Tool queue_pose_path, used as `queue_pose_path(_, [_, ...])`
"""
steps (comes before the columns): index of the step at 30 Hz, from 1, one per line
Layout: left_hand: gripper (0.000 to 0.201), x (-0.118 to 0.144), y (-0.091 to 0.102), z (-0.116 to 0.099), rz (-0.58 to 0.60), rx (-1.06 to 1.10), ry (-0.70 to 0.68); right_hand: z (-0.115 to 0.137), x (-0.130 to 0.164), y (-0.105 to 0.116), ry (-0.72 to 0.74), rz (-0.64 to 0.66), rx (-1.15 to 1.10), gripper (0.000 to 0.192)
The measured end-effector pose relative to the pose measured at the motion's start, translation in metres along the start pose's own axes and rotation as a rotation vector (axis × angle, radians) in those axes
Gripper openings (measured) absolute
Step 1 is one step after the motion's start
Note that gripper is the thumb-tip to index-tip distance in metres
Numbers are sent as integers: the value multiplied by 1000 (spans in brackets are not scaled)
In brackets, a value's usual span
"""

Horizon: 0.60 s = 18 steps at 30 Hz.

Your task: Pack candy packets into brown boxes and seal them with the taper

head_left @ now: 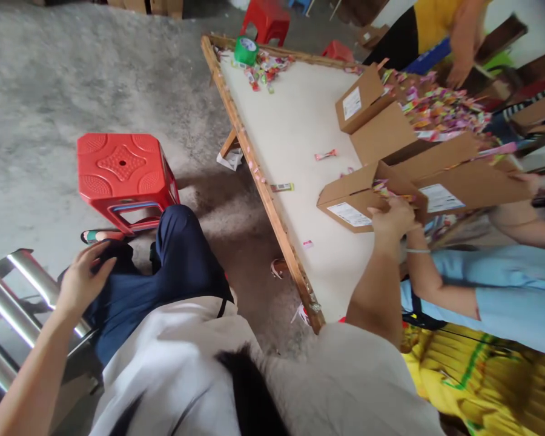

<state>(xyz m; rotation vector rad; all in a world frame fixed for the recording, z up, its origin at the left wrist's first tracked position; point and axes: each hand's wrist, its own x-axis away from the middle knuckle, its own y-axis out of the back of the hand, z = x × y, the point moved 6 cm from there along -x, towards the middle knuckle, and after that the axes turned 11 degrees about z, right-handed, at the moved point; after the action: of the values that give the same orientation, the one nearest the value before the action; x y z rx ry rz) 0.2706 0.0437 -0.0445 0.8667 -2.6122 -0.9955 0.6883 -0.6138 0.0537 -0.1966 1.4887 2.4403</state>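
A person's right hand [393, 218] closes its fingers over the rim of an open brown cardboard box [361, 197] that lies tilted on a low white counter [300, 127] edged with a rough wooden frame [254, 163]; a few bright sweet wrappers show under the fingers. The left hand [82, 275], fingers loosely spread and holding nothing, rests on the person's dark blue trouser leg [177, 266] beside a steel roller rack [13, 303]. Two more open cardboard boxes [376, 112], each with a white printed label, stand farther along the counter, near a heap of multicoloured wrapped sweets [440, 109]. A single pink-wrapped sweet [326, 155] lies alone on the bare white surface, and a roll of green tape [246, 49] sits at the far corner among scattered wrappers. The floor is worn grey concrete [72, 72], with a red plastic stool [122, 175] close to the person's knee. A co-worker's arm in a light blue sleeve [504, 290] reaches in just beside the right hand, and another person in yellow [436, 21] bends over the far side.
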Motion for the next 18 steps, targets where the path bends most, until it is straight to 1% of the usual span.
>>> queue_pose_path(1, [55,-6,-14,-7,37,32,-10,1,8,0,45,0,-12,27])
queue_pose_path(3, [53,-15,-47,-23,132,107,35,10,31,4,137,-16,-43,29])
queue_pose_path(5, [56,-23,-87,-47,257,236,97,25,60,16,198,-53,-55,29])
queue_pose_path(6, [60,-26,-108,-64,321,332,109,35,76,22,224,-65,-48,29])
queue_pose_path(8, [66,-27,-152,-103,435,568,124,62,111,38,291,-109,-24,29])
queue_pose_path(10, [69,-21,-194,-144,588,824,186,99,147,49,411,-142,-32,25])
queue_pose_path(11, [68,-16,-211,-163,669,954,223,120,165,52,482,-147,-54,21])
queue_pose_path(12, [65,-12,-223,-179,721,1076,255,143,183,51,563,-132,-78,19])
queue_pose_path(13, [62,-8,-229,-190,728,1190,275,166,201,48,648,-99,-100,18])
queue_pose_path(14, [59,-7,-228,-194,685,1289,283,189,218,41,731,-57,-115,18])
queue_pose_path(15, [58,-6,-220,-189,591,1368,285,212,234,33,806,-26,-127,19])
queue_pose_path(16, [57,-6,-206,-177,460,1427,284,235,250,23,879,6,-137,19])
queue_pose_path(17, [56,-3,-188,-158,310,1464,287,257,267,13,950,32,-164,19])
queue_pose_path(18, [54,2,-165,-134,165,1482,293,280,283,2,1019,67,-205,20])
